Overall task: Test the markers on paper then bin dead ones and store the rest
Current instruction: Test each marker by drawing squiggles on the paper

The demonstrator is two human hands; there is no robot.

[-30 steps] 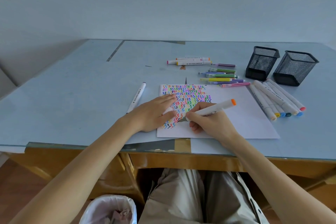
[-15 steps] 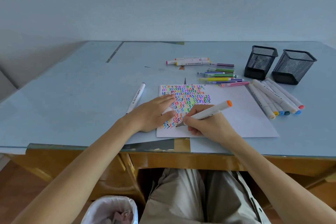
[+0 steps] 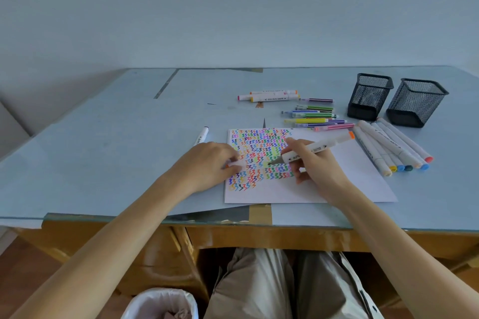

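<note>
Testing proceeds with the orange-capped marker (image 3: 315, 149) pinched in the right hand (image 3: 315, 166), its grey tip resting at or just above the paper (image 3: 350, 176) among the coloured squiggles (image 3: 261, 153). The left hand (image 3: 207, 164) lies on the sheet's left edge, fingers loosely curled and pressing it flat. For a reliable result, draw a short zigzag in a bare patch, since the crowded rows could mask a faint line; judge ink flow before sorting. Untested or sorted markers lie in groups to the far right (image 3: 315, 115) and right (image 3: 388, 149), near two mesh holders (image 3: 370, 97). A bin (image 3: 160, 303) stands below the desk (image 3: 103, 137).
</note>
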